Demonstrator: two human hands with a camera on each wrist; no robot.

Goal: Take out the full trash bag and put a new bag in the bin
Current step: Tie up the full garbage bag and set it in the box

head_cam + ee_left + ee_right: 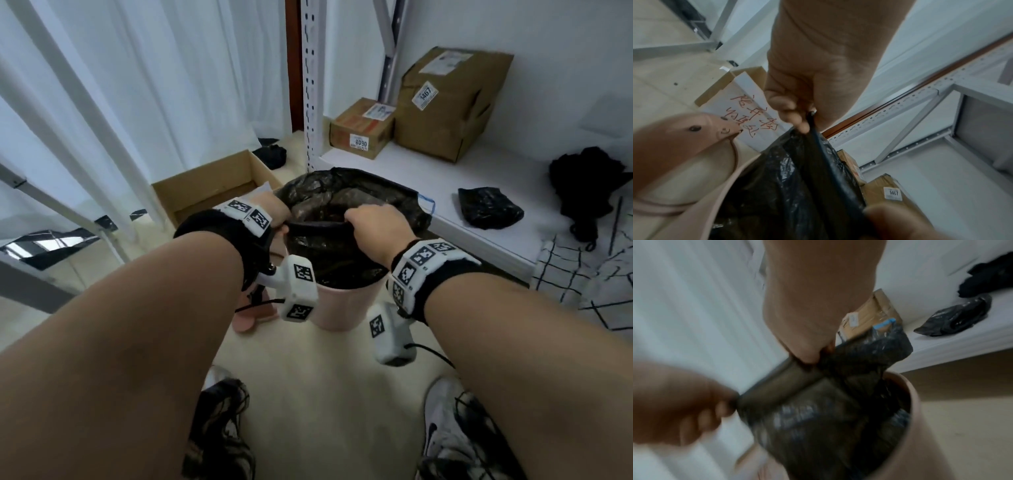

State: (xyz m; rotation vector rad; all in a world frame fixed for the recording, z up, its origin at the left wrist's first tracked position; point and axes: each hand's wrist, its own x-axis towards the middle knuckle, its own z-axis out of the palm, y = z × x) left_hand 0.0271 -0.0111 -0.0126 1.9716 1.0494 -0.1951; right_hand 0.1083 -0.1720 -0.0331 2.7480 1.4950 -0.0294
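Note:
A pink bin [342,310] stands on the floor in front of my feet, with a black trash bag [339,255] in it. Both hands hold the near edge of the bag's mouth, stretched taut between them above the bin rim [914,402]. My left hand [279,224] pinches the bag [797,186] at the left end, between its thumb and fingers [795,120]. My right hand [373,222] grips the bag [818,418] at the right end, its fingers curled over the edge. A folded black bag [489,207] lies on the low white shelf [411,164] to the right.
Two sealed cardboard boxes [448,102] sit on the shelf behind the bin, beside a perforated white upright [311,85]. An open cardboard box [205,185] lies on the floor to the left, under white curtains. A black cloth [585,181] lies far right. A pink piece [253,317] lies by the bin.

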